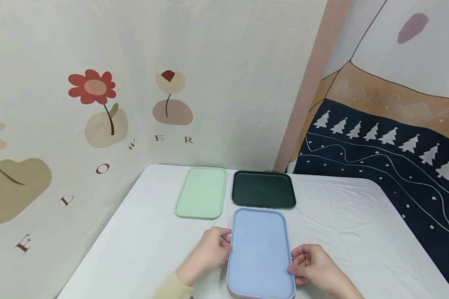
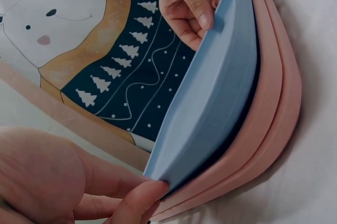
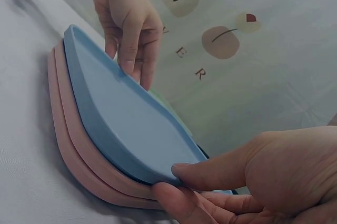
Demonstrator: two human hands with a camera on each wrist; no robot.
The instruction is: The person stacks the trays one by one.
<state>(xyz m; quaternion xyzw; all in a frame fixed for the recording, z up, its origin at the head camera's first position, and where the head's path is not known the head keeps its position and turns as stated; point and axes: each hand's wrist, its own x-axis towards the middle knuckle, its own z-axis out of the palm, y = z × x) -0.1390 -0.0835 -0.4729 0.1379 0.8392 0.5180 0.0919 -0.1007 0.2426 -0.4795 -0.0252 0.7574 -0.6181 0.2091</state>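
A light blue rectangular tray [image 1: 261, 251] lies lengthwise at the front of the table, on top of a stack. Beneath it, two pink trays [image 2: 271, 76] show in the wrist views, with a thin dark line between blue and pink. My left hand [image 1: 212, 248] pinches the blue tray's left long rim between thumb and fingers. On the opposite long side, my right hand [image 1: 311, 265] holds the rim, its thumb on top and fingers below in the right wrist view.
Behind the stack, a pale green tray [image 1: 202, 193] lies at the left and a dark green tray [image 1: 263, 189] at the right. A white cloth [image 1: 344, 224] covers the table. Printed curtains [image 1: 224, 83] hang along the table's back and sides.
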